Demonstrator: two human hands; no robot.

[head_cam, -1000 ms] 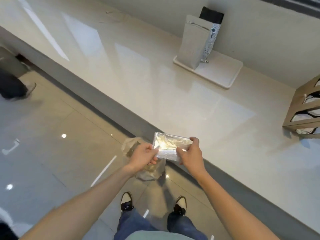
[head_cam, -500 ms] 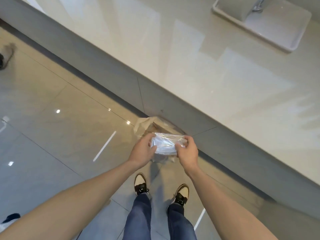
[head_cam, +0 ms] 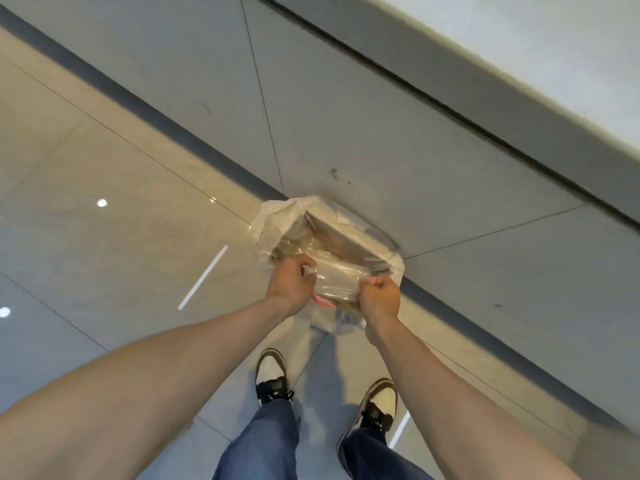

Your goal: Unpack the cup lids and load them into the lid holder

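Note:
A crumpled clear plastic wrapper [head_cam: 337, 280] is stretched between my two hands. My left hand [head_cam: 292, 282] grips its left end and my right hand [head_cam: 379, 296] grips its right end, both fists closed. The wrapper hangs directly over a bin lined with a clear bag [head_cam: 349, 233] that stands on the floor against the counter front. No cup lids and no lid holder are in view.
The grey counter front [head_cam: 381, 133] rises behind the bin, with the pale countertop edge [head_cam: 554, 46] at the top right. Glossy floor tiles [head_cam: 121, 220] spread to the left. My two shoes [head_cam: 272, 375] stand just short of the bin.
The view has tilted down from the countertop to the floor. My hands have carried the wrapper lower and forward, from above the counter edge to over the lined bin, and squeezed it smaller.

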